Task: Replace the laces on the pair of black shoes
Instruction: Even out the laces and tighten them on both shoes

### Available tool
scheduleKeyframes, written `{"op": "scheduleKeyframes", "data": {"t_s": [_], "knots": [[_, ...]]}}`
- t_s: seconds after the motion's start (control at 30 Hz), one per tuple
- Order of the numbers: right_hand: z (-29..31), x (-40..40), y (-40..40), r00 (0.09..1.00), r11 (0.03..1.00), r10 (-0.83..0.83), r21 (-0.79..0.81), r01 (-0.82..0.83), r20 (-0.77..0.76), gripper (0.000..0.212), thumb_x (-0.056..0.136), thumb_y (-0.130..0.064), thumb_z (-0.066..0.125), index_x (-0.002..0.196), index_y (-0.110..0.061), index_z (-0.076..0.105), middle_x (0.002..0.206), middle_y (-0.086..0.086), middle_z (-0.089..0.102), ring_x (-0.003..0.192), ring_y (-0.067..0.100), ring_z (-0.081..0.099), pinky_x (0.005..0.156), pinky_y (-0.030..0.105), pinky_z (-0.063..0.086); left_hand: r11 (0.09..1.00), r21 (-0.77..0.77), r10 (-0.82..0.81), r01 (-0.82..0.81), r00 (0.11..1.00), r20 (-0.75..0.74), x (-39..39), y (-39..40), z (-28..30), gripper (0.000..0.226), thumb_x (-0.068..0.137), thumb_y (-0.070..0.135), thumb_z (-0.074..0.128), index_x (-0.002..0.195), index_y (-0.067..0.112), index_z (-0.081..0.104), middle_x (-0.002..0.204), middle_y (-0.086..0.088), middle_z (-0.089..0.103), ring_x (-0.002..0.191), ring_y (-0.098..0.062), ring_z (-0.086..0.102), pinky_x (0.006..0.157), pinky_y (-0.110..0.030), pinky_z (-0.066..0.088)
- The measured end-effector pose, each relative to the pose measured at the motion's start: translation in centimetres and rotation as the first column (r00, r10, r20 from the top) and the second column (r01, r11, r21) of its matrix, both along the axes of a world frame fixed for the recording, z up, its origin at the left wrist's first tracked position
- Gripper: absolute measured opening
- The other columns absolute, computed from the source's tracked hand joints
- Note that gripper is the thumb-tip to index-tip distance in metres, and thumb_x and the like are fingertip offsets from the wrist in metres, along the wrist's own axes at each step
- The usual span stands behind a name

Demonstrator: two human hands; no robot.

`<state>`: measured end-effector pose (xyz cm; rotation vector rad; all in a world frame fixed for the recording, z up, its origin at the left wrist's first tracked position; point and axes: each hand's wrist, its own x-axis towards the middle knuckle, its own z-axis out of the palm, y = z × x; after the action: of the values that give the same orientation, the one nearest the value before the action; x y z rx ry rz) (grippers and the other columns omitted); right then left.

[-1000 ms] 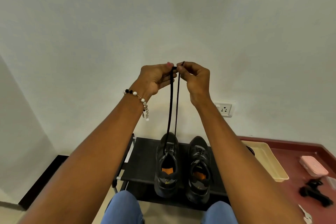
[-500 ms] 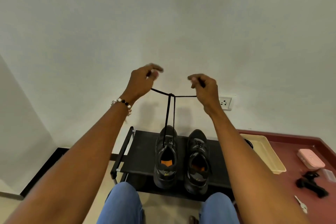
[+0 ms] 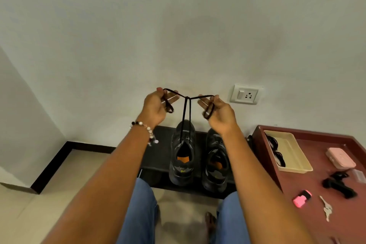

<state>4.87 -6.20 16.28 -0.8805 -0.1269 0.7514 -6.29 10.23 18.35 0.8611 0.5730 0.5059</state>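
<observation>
Black lace point(image 3: 187, 117) comes up in two strands from the left shoe point(image 3: 182, 154), and the strands cross just above it, between the two hands. From the crossing, one end runs to the left hand point(image 3: 158, 106) and the other end runs to the right hand point(image 3: 216, 110). Each hand holds its end in a loop, with the fingers curled around it (the loops hang down past the palms). The hands are apart, up in front of the wall, and the lace is pulled tight between them. Both black shoes stand side by side on a low black rack point(image 3: 158, 156), and the right shoe point(image 3: 216, 162) is just beside the left one. Orange shows inside each shoe. A bead bracelet point(image 3: 145, 128) sits on the left wrist. To the right is a dark red table point(image 3: 316, 214) with a cream tray point(image 3: 293, 152), a pink box point(image 3: 340, 158), a small pink thing point(image 3: 302, 201) and some keys point(image 3: 326, 209). A wall socket point(image 3: 246, 95) is near the right hand.
</observation>
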Motion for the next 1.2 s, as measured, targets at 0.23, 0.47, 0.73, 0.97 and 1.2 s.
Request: {"op": "scheduleKeyframes", "data": {"t_s": [0.23, 0.47, 0.73, 0.97, 1.2], "knots": [[-3.5, -0.4, 1.2, 0.838, 0.864, -0.202, 0.310, 0.397, -0.507, 0.020, 0.099, -0.015, 0.048, 0.080, -0.015, 0.053, 0.070, 0.003, 0.049, 0.058, 0.015, 0.049, 0.063, 0.037, 0.059, 0.735, -0.660, 0.418, -0.156, 0.871, 0.258, 0.8, 0.0, -3.6, 0.031, 0.102, 0.015, 0.035, 0.072, 0.015, 0.042, 0.058, -0.001, 0.038, 0.039, -0.011, 0.032, 0.051, -0.025, 0.045], [-7.5, 2.4, -1.9, 0.859, 0.841, -0.379, -0.260, 0.475, 0.343, 0.011, 0.085, -0.019, 0.074, 0.092, -0.010, 0.071, 0.076, 0.000, 0.065, 0.058, 0.008, 0.051, 0.048, 0.018, 0.041, 0.768, 0.635, 0.250, -0.088, 0.953, -0.170, -1.6, 3.5, -7.6, 0.016, 0.094, 0.025, 0.061, 0.089, 0.012, 0.067, 0.082, 0.000, 0.066, 0.056, -0.006, 0.050, 0.052, -0.023, 0.042], [-9.8, 5.9, -4.0, 0.166, 0.323, 0.883, -0.825, 0.464, 0.440, 0.026, 0.075, -0.032, 0.082, 0.079, -0.006, 0.077, 0.083, 0.010, 0.073, 0.083, 0.026, 0.067, 0.077, 0.039, 0.053, -0.250, 0.484, 0.442, 0.839, 0.543, -0.714, -3.1, 6.7, -10.0, 0.033, 0.087, 0.051, 0.061, 0.090, 0.021, 0.073, 0.089, -0.007, 0.068, 0.086, -0.026, 0.063, 0.070, -0.032, 0.046], [-13.7, 3.7, -3.9, 0.804, 0.656, 0.331, -0.733, 0.181, 0.495, 0.029, 0.103, -0.024, 0.045, 0.082, -0.014, 0.063, 0.093, 0.003, 0.072, 0.090, 0.019, 0.064, 0.076, 0.033, 0.047, 0.959, 0.272, 0.036, 0.078, 0.920, -0.390, -2.5, 3.0, -14.1, 0.032, 0.102, 0.026, 0.046, 0.077, 0.014, 0.060, 0.101, -0.006, 0.070, 0.096, -0.020, 0.066, 0.060, -0.024, 0.046], [-15.1, 1.0, -1.0, 0.885, 0.980, -0.188, -0.024, 0.197, -0.425, 0.032, 0.107, -0.026, 0.030, 0.098, -0.011, 0.056, 0.087, 0.009, 0.072, 0.094, 0.025, 0.067, 0.068, 0.026, 0.041, 0.883, -0.454, 0.113, -0.116, 0.993, -0.035, -0.5, 0.3, -17.4, 0.039, 0.105, 0.029, 0.030, 0.072, 0.017, 0.046, 0.069, -0.002, 0.064, 0.071, -0.021, 0.063, 0.060, -0.028, 0.035]]}}
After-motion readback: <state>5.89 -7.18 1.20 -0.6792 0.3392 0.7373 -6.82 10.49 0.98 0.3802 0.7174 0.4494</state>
